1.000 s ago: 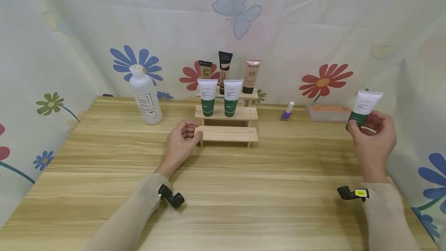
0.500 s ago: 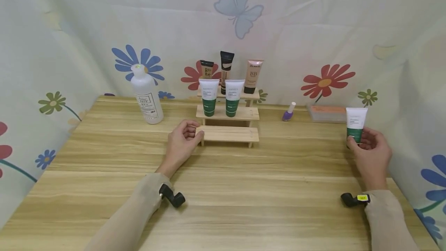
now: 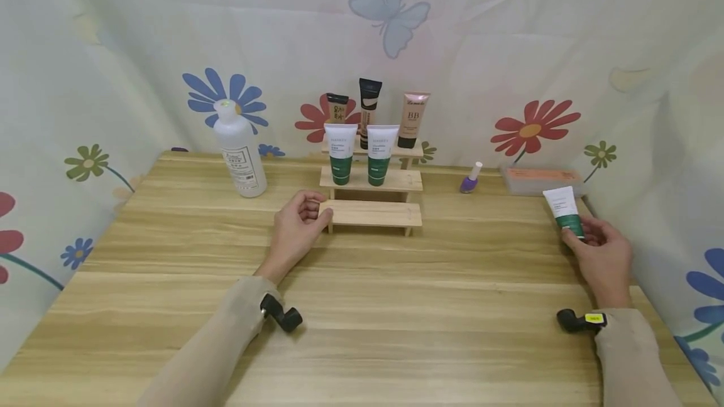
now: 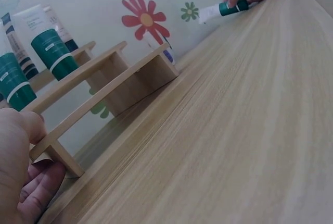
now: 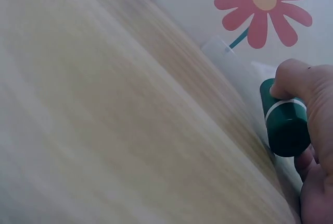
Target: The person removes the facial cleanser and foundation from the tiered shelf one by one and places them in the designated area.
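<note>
At the right of the head view, my right hand (image 3: pixel 605 262) grips a white-and-green squeeze tube (image 3: pixel 564 209) round its green lower part. The tube leans to the left, white end up. In the right wrist view its green cap (image 5: pixel 289 133) faces the camera. My left hand (image 3: pixel 296 228) pinches the left end of the lowest step of a wooden tiered stand (image 3: pixel 373 213), thumb at the edge and fingers below. Two matching tubes, one left (image 3: pixel 341 154) and one right (image 3: pixel 380 156), stand on the middle step. Behind them, three cosmetic tubes, including a pink BB tube (image 3: pixel 414 119), occupy the top step.
A white bottle (image 3: pixel 240 156) stands left of the stand. Purple nail polish (image 3: pixel 471 179) is to the right of it, and a clear box with an orange panel (image 3: pixel 543 181) lies near the back edge by my right hand. A flowered curtain (image 3: pixel 452 68) hangs behind the table.
My right hand has come down and slightly toward me with the tube, which has swung from leaning right to leaning left. The left hand keeps its hold on the stand.
</note>
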`<state>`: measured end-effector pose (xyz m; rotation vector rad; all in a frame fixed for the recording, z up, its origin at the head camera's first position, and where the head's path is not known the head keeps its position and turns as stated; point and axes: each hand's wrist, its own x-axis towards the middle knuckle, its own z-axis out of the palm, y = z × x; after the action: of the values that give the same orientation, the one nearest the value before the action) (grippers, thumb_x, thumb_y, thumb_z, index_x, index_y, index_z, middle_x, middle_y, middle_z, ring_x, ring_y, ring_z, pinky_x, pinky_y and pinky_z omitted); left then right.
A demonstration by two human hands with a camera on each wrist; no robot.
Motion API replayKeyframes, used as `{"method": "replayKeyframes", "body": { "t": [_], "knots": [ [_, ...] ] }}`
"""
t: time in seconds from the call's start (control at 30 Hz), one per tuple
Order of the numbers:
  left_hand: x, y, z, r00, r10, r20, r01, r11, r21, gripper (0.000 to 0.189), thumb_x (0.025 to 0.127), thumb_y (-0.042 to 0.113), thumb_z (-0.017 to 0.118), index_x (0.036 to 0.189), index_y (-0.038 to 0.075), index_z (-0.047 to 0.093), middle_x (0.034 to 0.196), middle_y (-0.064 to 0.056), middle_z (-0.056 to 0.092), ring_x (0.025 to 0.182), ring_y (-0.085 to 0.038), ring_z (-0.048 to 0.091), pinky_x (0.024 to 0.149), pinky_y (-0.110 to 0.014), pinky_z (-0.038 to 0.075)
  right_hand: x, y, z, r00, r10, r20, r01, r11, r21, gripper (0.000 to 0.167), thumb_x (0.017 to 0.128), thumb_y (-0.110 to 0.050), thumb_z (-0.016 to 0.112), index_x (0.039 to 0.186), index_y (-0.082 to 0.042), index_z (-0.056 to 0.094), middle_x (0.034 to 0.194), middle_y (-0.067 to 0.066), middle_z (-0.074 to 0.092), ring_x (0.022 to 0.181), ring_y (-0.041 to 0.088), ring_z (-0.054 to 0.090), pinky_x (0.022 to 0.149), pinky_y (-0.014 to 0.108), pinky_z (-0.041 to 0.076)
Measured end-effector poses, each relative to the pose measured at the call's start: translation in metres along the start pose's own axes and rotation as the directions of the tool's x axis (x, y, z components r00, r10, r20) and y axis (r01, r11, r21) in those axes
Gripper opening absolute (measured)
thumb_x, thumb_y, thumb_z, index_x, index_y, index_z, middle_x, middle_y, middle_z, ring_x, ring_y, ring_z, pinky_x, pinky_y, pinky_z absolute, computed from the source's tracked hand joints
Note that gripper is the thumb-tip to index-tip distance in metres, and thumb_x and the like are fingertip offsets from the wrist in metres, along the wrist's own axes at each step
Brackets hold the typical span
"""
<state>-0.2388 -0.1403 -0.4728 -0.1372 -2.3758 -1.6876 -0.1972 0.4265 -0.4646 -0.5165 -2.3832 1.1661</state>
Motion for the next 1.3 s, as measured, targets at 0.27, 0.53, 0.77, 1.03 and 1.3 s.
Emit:
{"method": "replayKeyframes", "body": {
  "t": [0.27, 0.53, 0.77, 1.03, 1.3],
  "knots": [
    [0.0, 0.002, 0.0, 1.0, -0.016, 0.001, 0.016, 1.0, 0.009, 0.027, 0.1, 0.017, 0.082, 0.124, 0.009, 0.072, 0.107, -0.01, 0.078, 0.097, -0.019, 0.072, 0.081, -0.018, 0.059, 0.001, 0.003, -0.001, 0.999, 0.025, 0.043, -0.021, 0.995, -0.095, 0.053, 0.102, -0.028, 0.081, 0.148, -0.004, 0.07, 0.113, -0.004, 0.063, 0.093, -0.003, 0.052, 0.079, 0.009, 0.042],
    [0.001, 0.005, 0.0, 1.0, -0.002, -0.001, 0.002, 1.0, 0.003, 0.026, 0.1, 0.016, 0.082, 0.124, 0.008, 0.072, 0.107, -0.01, 0.077, 0.097, -0.019, 0.072, 0.081, -0.018, 0.059, 0.003, 0.0, -0.001, 0.998, 0.037, 0.042, -0.031, 0.991, -0.131, 0.057, 0.102, -0.031, 0.077, 0.152, -0.005, 0.067, 0.129, 0.01, 0.066, 0.093, -0.006, 0.049, 0.08, 0.013, 0.041],
    [0.0, 0.003, 0.0, 1.0, -0.006, 0.0, 0.006, 1.0, 0.007, 0.026, 0.101, 0.015, 0.082, 0.124, 0.008, 0.072, 0.107, -0.01, 0.077, 0.097, -0.019, 0.072, 0.081, -0.018, 0.059, 0.003, 0.0, 0.0, 0.997, 0.072, 0.02, -0.069, 0.987, -0.146, 0.067, 0.102, -0.032, 0.077, 0.161, -0.007, 0.056, 0.149, 0.018, 0.06, 0.119, 0.019, 0.057, 0.094, 0.023, 0.044],
    [0.0, 0.001, 0.0, 1.0, -0.008, 0.004, 0.008, 1.0, 0.011, 0.027, 0.101, 0.017, 0.081, 0.125, 0.008, 0.072, 0.107, -0.01, 0.077, 0.097, -0.019, 0.072, 0.08, -0.018, 0.058, 0.004, 0.0, 0.002, 0.997, 0.081, 0.009, -0.079, 0.989, -0.125, 0.069, 0.102, -0.031, 0.077, 0.162, -0.007, 0.053, 0.153, 0.018, 0.056, 0.134, 0.032, 0.055, 0.109, 0.033, 0.045],
    [0.0, 0.002, 0.0, 1.0, -0.005, 0.005, 0.005, 1.0, 0.011, 0.026, 0.101, 0.017, 0.081, 0.124, 0.009, 0.072, 0.107, -0.01, 0.078, 0.096, -0.019, 0.072, 0.08, -0.018, 0.058, 0.0, -0.009, 0.005, 0.986, 0.068, -0.15, -0.057, 0.996, 0.073, 0.06, 0.1, -0.027, 0.078, 0.156, -0.017, 0.058, 0.139, -0.011, 0.052, 0.126, 0.008, 0.051, 0.117, 0.029, 0.038]
  ]
}}
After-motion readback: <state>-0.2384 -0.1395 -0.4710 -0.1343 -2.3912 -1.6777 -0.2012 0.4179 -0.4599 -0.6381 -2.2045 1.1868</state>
